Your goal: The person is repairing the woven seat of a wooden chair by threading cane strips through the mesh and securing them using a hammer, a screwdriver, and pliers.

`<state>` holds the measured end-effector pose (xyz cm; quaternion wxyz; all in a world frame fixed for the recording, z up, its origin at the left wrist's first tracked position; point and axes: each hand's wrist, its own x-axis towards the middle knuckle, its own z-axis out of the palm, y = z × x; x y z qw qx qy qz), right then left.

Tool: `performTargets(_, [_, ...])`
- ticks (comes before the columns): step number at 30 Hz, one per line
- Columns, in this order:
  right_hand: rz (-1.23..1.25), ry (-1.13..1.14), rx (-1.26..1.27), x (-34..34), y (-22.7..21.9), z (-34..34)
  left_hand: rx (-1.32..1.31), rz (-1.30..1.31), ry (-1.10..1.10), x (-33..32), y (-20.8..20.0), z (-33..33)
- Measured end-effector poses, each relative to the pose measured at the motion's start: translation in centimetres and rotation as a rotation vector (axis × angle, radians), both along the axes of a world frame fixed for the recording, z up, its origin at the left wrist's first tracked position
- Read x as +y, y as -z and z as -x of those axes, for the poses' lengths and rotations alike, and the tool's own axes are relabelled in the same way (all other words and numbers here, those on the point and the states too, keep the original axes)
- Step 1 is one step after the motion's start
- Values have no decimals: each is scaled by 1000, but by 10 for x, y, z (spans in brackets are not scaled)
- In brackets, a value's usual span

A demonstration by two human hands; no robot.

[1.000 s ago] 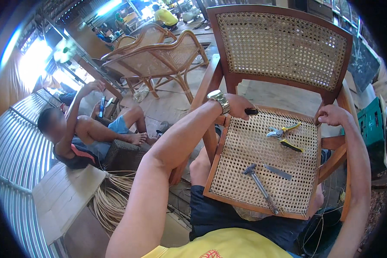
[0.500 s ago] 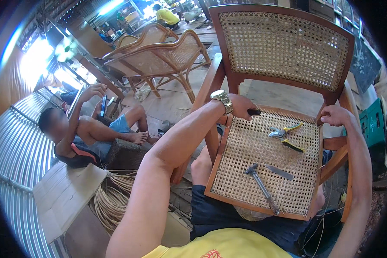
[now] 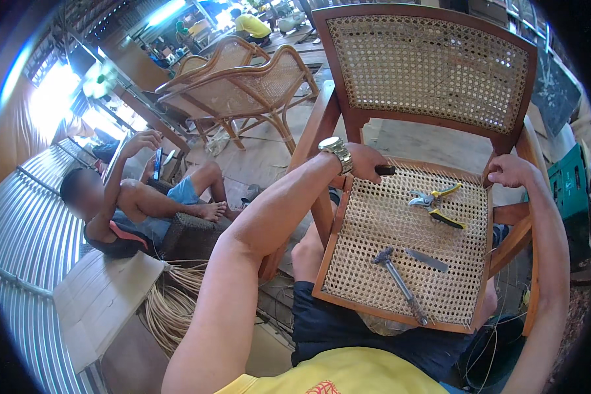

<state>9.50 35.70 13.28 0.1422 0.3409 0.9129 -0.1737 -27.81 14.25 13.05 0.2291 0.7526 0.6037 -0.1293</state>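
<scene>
A wooden chair [image 3: 335, 105] with a woven cane back and a woven cane seat [image 3: 374, 236] stands before me, its seat over my knees. At the seat's back left corner, my left hand [image 3: 368, 162] is closed on a small black object [image 3: 385, 170], mostly hidden in my fingers. My right hand [image 3: 512, 172] is at the back right corner, its fingers curled against the chair's post. Lying on the cane are pruning shears [image 3: 433, 205] with yellow and black handles, a hammer [image 3: 400, 287] and a flat metal blade [image 3: 427, 260]. Short cane ends stick up along the rear edge.
A person [image 3: 128, 210] sits at the left holding a phone. Coiled cane [image 3: 171, 305] lies beside a cardboard sheet [image 3: 105, 295]. Rattan chairs [image 3: 243, 92] stand farther back. A green crate [image 3: 568, 184] is at the right. More people work in the background.
The view has shifted very slightly. Both hands stay at the seat's back corners, and the tools lie where they were on the cane.
</scene>
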Motion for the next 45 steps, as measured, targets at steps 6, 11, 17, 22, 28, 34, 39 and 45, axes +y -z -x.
performTargets(6, [10,64,17,-17,-14,12,-7,-29,16,-3,5,9])
performTargets(11, [-19,36,11,-13,-9,10,39,19,-32,-3,-1,2])
performTargets(17, [4,36,13,-9,-6,10,32,-2,-18,-4,1,5])
performTargets(22, [23,62,19,-10,-6,11,56,2,-9,-3,3,6])
performTargets(28, [50,69,52,-6,-3,6,18,26,-24,-4,-3,1])
performTargets(34, [32,41,8,-12,-11,13,35,-18,1,-4,3,9])
performTargets(39, [-21,4,58,-9,-6,8,25,17,-7,-1,2,8])
performTargets(45, [-9,35,14,-8,-7,4,31,-36,-27,-5,-1,1])
